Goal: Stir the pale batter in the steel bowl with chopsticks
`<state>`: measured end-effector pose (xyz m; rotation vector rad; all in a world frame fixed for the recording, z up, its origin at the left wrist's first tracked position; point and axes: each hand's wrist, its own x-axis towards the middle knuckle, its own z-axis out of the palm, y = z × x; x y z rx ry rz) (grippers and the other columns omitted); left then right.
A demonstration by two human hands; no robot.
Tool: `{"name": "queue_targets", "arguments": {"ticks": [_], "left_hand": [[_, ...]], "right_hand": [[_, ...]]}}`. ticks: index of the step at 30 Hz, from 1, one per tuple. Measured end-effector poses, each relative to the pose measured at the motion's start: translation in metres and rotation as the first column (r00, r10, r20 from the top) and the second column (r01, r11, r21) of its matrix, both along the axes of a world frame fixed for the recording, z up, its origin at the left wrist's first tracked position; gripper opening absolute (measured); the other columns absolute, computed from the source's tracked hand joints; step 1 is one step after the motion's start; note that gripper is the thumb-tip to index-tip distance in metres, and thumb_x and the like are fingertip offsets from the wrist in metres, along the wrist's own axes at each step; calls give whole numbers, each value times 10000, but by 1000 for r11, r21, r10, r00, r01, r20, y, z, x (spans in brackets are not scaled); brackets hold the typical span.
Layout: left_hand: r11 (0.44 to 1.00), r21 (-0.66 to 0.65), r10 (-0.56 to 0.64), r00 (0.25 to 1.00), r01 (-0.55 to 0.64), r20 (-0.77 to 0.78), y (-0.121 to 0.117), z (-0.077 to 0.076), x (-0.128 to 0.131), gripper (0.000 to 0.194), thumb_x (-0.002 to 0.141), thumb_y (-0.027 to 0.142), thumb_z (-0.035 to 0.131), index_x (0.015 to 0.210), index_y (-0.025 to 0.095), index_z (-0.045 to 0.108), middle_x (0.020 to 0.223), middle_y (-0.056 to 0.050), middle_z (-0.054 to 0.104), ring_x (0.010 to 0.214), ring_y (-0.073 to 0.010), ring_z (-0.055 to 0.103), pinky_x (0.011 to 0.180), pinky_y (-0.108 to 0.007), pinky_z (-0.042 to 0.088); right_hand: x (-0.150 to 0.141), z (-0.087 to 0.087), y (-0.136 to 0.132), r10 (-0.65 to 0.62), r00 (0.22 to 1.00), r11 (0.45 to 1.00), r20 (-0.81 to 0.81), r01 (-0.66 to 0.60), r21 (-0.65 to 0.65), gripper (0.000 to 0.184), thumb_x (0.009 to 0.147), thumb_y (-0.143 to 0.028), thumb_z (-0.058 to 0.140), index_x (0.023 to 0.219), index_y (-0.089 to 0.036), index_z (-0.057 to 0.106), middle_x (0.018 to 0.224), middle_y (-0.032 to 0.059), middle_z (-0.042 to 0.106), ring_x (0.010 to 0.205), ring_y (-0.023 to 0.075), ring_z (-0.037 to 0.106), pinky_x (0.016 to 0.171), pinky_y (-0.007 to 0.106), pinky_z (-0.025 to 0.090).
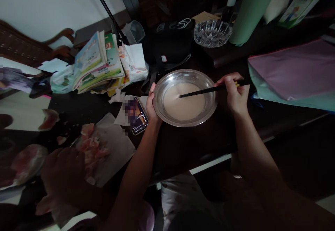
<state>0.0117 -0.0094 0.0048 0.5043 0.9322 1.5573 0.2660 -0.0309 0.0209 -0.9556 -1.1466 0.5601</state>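
A steel bowl (209, 84) of pale batter (184, 105) sits on the dark table. My left hand (151, 106) grips the bowl's left rim, fingers wrapped round the edge. On the right side of the bowl, my right hand (234, 93) is closed on black chopsticks (206, 91) whose tips rest in the batter near its middle.
A phone (136, 115) lies just left of the bowl. Another person's hand (65, 178) rests by pink peeled scraps (91, 147) on a white board. Stacked books (96, 63), a glass ashtray (212, 32), a green roll (251, 7) and a pink folder (295, 70) crowd the table.
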Motion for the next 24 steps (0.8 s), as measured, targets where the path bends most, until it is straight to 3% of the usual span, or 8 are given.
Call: {"name": "queue_targets", "arguments": {"ticks": [4, 9, 15, 21, 24], "left_hand": [[1000, 18, -12, 1000, 11, 19, 1, -3, -1, 282, 899, 244, 518, 1077, 272, 735, 1154, 0, 757, 1208, -189, 632, 1077, -304, 452], [999, 38, -7, 1000, 7, 17, 0, -2, 0, 297, 915, 208, 492, 1091, 246, 728, 1195, -3, 745, 1199, -169, 636, 1094, -286, 433], [1000, -6, 9, 1000, -9, 16, 0, 2, 1, 317, 946, 194, 455, 1096, 234, 732, 1150, 4, 754, 1161, -157, 650, 1055, -266, 456], [1000, 11, -3, 1000, 3, -11, 0, 1, 0, 279, 942, 227, 493, 1078, 256, 735, 1189, 8, 738, 1168, -156, 643, 1087, -284, 436], [1000, 10, -1, 1000, 1, -12, 0, 0, 0, 292, 950, 216, 474, 1073, 258, 736, 1180, 13, 743, 1178, -154, 640, 1088, -282, 438]], "right_hand": [[2, 0, 1, -42, 993, 998, -109, 46, 32, 304, 886, -508, 660, 704, -265, 641, 600, -46, 614, 524, 146, 614, 552, 335, 492], [0, 0, 0, 59, 998, 997, -7, -59, -40, 301, 882, -544, 658, 743, -277, 678, 638, -18, 662, 587, 168, 644, 621, 359, 531], [4, -1, 2, -57, 994, 997, -90, 62, 47, 309, 895, -523, 652, 718, -270, 644, 606, -40, 622, 550, 155, 632, 574, 338, 499], [0, -1, 0, 77, 997, 997, -19, -77, -12, 280, 899, -495, 658, 757, -256, 692, 650, -23, 671, 609, 157, 657, 627, 336, 525], [2, -3, 2, 24, 1000, 1000, -16, -23, 19, 264, 899, -488, 663, 756, -267, 694, 668, -23, 672, 632, 161, 670, 644, 345, 531]]}}
